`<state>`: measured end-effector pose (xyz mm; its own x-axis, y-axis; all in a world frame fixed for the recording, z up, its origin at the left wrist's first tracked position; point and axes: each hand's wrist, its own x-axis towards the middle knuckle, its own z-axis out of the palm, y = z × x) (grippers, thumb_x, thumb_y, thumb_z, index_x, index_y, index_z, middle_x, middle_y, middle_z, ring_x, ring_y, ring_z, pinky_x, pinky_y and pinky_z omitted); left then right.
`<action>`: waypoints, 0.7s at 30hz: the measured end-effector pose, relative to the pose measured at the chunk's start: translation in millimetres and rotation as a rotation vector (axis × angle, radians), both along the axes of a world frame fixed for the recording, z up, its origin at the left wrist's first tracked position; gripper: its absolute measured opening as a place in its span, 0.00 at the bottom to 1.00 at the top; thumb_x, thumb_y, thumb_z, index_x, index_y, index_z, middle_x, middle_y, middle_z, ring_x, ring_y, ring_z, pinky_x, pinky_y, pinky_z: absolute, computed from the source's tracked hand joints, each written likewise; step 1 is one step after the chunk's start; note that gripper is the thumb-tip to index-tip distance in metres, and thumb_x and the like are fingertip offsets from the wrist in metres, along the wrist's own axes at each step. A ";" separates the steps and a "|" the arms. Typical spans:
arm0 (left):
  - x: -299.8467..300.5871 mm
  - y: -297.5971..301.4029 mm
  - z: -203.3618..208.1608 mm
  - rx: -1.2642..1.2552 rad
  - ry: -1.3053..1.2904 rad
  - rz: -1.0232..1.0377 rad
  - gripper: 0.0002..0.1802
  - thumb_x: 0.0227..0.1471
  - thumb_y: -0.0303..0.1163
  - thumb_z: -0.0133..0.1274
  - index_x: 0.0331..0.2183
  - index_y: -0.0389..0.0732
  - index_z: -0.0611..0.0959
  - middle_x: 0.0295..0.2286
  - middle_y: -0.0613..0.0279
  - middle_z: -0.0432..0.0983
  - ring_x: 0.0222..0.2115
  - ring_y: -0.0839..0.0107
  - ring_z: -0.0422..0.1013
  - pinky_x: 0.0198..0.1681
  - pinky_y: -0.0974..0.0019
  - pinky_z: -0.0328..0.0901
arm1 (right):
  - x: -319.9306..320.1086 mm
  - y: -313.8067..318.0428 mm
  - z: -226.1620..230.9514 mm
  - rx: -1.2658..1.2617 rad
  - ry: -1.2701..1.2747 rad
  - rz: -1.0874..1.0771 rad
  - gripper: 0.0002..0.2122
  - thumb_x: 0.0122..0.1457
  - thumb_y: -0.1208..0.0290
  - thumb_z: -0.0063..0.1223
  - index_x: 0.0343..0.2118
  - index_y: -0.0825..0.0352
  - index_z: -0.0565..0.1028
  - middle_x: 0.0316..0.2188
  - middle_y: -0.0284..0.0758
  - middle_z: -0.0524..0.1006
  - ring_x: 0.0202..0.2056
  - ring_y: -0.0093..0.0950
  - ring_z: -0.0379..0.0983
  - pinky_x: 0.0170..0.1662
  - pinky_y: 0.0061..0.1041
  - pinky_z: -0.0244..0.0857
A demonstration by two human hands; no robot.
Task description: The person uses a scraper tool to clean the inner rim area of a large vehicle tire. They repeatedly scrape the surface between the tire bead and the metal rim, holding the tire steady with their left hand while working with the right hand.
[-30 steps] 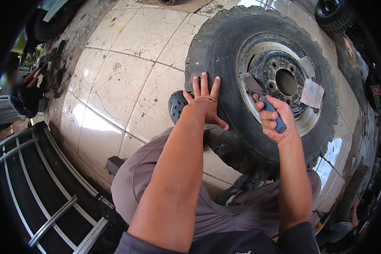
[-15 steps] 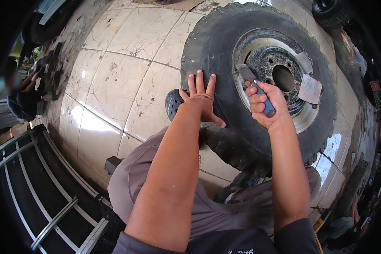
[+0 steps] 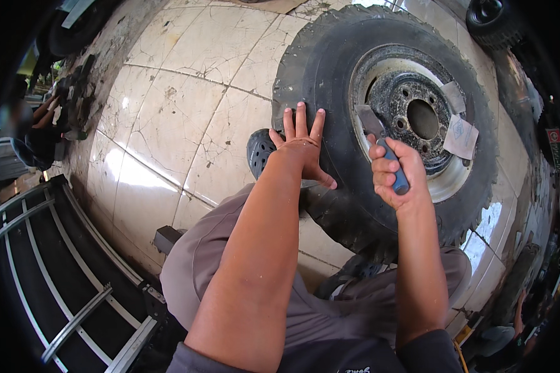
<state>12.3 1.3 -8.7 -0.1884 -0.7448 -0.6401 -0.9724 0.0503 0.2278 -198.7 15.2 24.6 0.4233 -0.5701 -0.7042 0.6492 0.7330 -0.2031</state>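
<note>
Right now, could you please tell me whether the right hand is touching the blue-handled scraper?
Touching: the head view plainly shows the right hand wrapped around the handle of the blue-handled scraper.

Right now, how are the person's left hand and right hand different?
The left hand is spread wide, but the right hand is curled into a grip. The left hand holds nothing and lies on the black tire; the right hand holds a blue-handled tool near the metal rim. Both hands are bare.
</note>
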 end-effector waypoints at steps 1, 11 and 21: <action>0.0 1.7 -2.6 0.009 0.003 0.009 0.92 0.17 0.69 0.73 0.67 0.47 0.28 0.66 0.37 0.16 0.67 0.38 0.20 0.63 0.26 0.36 | 0.6 -6.7 0.6 0.049 0.071 -0.007 0.09 0.67 0.61 0.39 0.37 0.59 0.70 0.23 0.23 0.71 0.13 0.15 0.61 0.13 0.18 0.51; -0.7 -1.1 1.2 0.027 0.000 0.024 0.92 0.18 0.67 0.74 0.67 0.48 0.27 0.66 0.39 0.15 0.67 0.39 0.18 0.63 0.26 0.36 | -8.6 8.1 -5.6 -0.052 -0.050 0.032 0.08 0.68 0.63 0.39 0.40 0.61 0.69 0.25 0.27 0.70 0.14 0.17 0.62 0.12 0.17 0.55; 1.6 -0.6 0.2 0.024 0.005 0.037 0.92 0.18 0.66 0.74 0.67 0.50 0.26 0.66 0.40 0.14 0.67 0.39 0.17 0.63 0.26 0.34 | -23.2 2.8 24.2 -0.319 0.906 0.575 0.27 0.65 0.67 0.44 0.67 0.62 0.56 0.27 0.32 0.72 0.17 0.19 0.66 0.14 0.22 0.58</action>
